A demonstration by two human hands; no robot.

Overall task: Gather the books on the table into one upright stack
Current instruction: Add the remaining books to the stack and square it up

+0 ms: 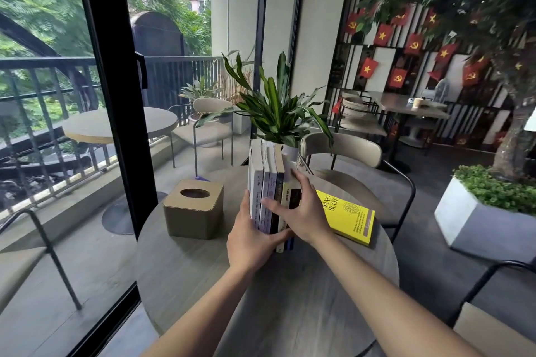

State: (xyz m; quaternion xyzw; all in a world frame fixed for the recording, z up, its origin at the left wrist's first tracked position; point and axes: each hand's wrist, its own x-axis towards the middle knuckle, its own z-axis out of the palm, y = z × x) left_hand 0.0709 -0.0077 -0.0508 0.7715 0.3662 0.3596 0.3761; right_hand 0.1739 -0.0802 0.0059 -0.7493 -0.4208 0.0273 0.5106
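Note:
Several books stand upright side by side, spines toward me, in the middle of the round grey table. My left hand clasps the row from its left and near end. My right hand presses against the right side of the row, fingers spread over the spines. A yellow book lies flat on the table just right of my right hand, apart from the row.
A tan tissue box sits left of the books. A potted plant in a white pot stands right behind them. A beige chair faces the far side of the table. A white planter stands at right.

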